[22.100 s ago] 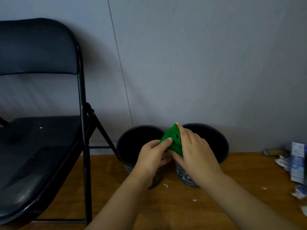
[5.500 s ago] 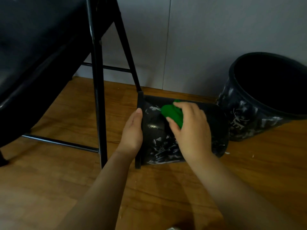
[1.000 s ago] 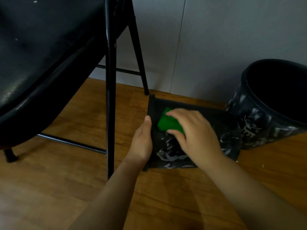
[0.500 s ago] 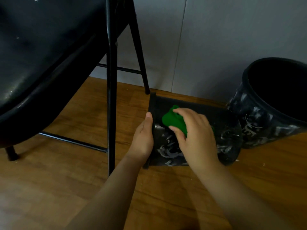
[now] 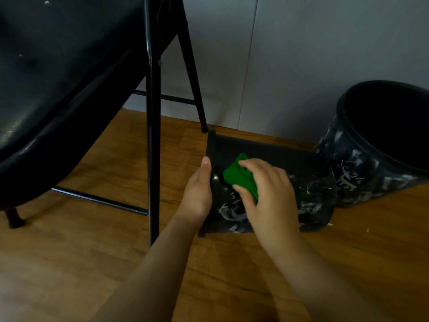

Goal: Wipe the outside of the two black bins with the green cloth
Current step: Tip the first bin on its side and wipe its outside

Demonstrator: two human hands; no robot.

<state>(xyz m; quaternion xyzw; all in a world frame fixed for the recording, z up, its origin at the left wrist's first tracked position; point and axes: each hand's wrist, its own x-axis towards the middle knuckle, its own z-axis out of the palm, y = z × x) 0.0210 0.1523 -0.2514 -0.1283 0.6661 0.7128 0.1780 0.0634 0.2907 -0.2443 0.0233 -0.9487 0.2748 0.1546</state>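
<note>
One black bin with white markings lies on its side on the wooden floor, its rim toward the left. My left hand grips that rim, thumb along its outer edge. My right hand holds a bunched green cloth and presses it on the upper side of the lying bin, near the rim. The second black bin stands upright to the right, touching or almost touching the lying bin's base, against the wall.
A black folding chair fills the upper left; one front leg stands just left of my left hand and a rear leg ends near the bin's rim. A grey wall runs behind. Small white flecks lie on the wooden floor.
Over the last second my right hand has slid the green cloth back and forth on the lying bin's side. My left hand has stayed on the rim.
</note>
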